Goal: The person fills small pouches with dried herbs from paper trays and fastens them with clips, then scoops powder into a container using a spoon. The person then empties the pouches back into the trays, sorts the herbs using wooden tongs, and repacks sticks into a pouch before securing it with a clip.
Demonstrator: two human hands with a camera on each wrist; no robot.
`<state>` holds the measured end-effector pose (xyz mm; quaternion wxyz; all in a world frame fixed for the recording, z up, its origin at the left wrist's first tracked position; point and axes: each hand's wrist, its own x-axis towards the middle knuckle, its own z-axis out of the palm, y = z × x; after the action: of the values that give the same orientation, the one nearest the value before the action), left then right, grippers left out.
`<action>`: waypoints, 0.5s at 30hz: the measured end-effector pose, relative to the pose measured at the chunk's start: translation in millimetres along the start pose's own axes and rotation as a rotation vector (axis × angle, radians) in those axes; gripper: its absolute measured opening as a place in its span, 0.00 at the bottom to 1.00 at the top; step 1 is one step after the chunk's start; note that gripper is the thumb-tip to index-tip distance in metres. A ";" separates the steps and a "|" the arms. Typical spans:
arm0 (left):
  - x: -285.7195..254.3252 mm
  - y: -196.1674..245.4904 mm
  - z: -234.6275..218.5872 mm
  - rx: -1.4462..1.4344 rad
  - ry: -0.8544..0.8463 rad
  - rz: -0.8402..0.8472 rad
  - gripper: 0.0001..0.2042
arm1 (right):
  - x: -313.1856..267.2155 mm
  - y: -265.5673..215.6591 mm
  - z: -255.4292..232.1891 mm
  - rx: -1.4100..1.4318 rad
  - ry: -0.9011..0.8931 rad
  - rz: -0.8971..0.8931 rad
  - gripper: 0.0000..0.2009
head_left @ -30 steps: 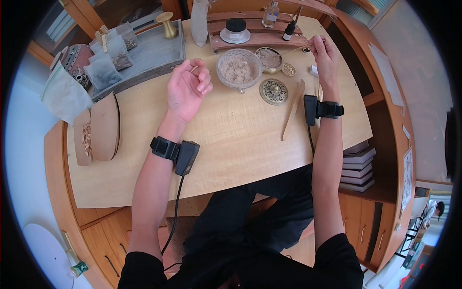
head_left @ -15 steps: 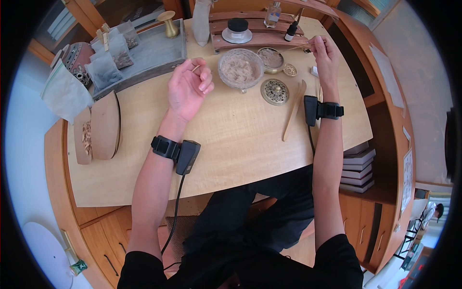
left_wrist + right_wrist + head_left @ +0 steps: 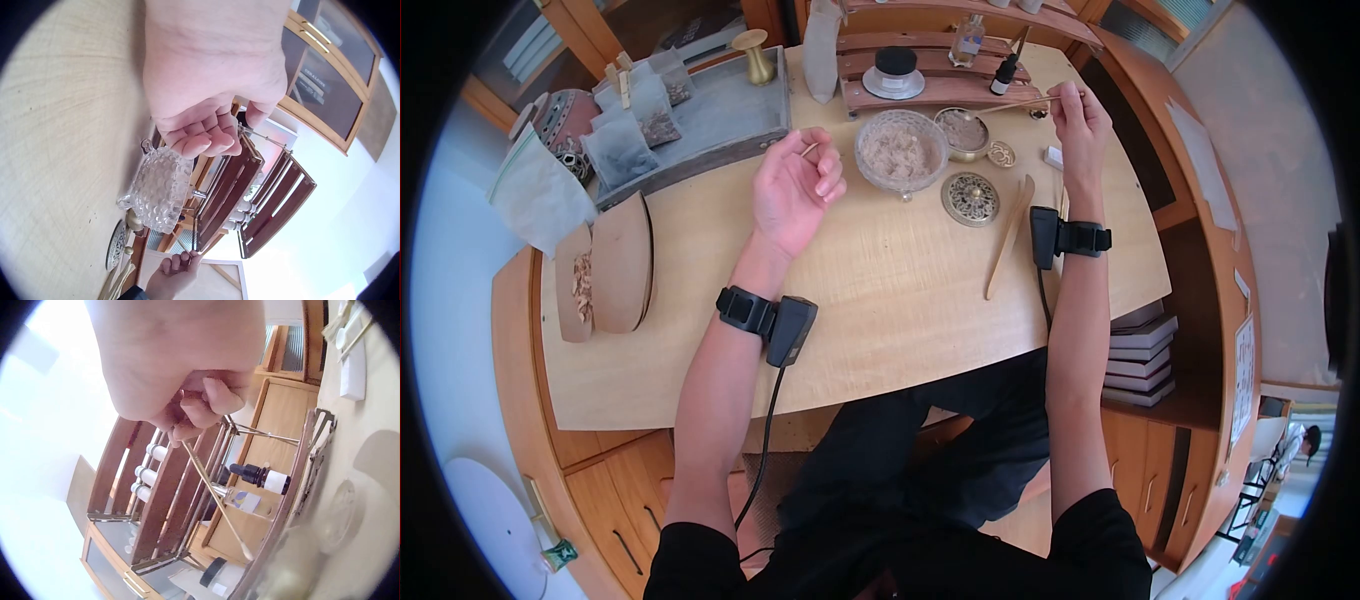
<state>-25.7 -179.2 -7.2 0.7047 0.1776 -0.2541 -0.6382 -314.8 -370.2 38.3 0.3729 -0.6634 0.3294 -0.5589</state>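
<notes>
My right hand (image 3: 1083, 135) pinches a thin light stick (image 3: 1025, 103), whose far end reaches over the small brass bowl (image 3: 963, 133) of greyish powder. In the right wrist view the stick (image 3: 215, 497) slants down from the fingertips to a small rounded tip. My left hand (image 3: 796, 195) is raised beside the glass bowl (image 3: 900, 153) of pale powder, palm up, its fingers curled round a short thin tan piece (image 3: 810, 150). The left wrist view shows those curled fingers above the glass bowl (image 3: 159, 187); the tan piece is not clear there.
A pierced brass lid (image 3: 971, 199) and a wooden stick tool (image 3: 1010, 240) lie in front of the bowls. Behind stands a slatted shelf (image 3: 860, 98) with bottles. At left are a grey tray (image 3: 730, 110) with small bags and a brown two-part holder (image 3: 622, 265) with wood chips.
The head view has tilted slightly, so the desk's things sit a little lower. My right hand's stick lies a bit flatter over the brass bowl. My left hand keeps its curled pose.
</notes>
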 end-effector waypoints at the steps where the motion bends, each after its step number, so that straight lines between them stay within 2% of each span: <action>1: -0.2 0.0 0.1 0.000 0.002 -0.001 0.15 | -1.2 -4.2 1.5 0.071 0.010 0.039 0.13; 5: -0.9 -0.1 1.0 0.005 0.006 -0.003 0.15 | -8.7 -16.1 16.6 0.292 -0.049 0.077 0.12; 7: -0.4 -0.3 1.1 -0.001 0.007 -0.001 0.15 | -13.7 -20.1 26.1 0.338 -0.200 0.060 0.11; 9: -0.4 -0.3 0.1 0.004 0.002 -0.004 0.15 | -19.7 -24.8 34.6 0.304 -0.250 0.072 0.11; 11: 0.4 -0.3 -0.6 0.010 -0.006 -0.010 0.15 | -25.3 -26.7 44.7 0.238 -0.382 0.063 0.10; 13: 0.5 -0.1 -1.2 0.011 -0.004 -0.004 0.15 | -28.4 -27.3 51.9 0.180 -0.421 0.002 0.10; 15: 1.0 -0.1 -3.3 -0.001 -0.001 -0.012 0.15 | -31.4 -31.5 56.0 0.119 -0.539 -0.045 0.11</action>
<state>-23.8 -180.4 -9.8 0.7007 0.1787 -0.2530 -0.6427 -263.8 -320.3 44.4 0.4730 -0.7721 0.1698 -0.3889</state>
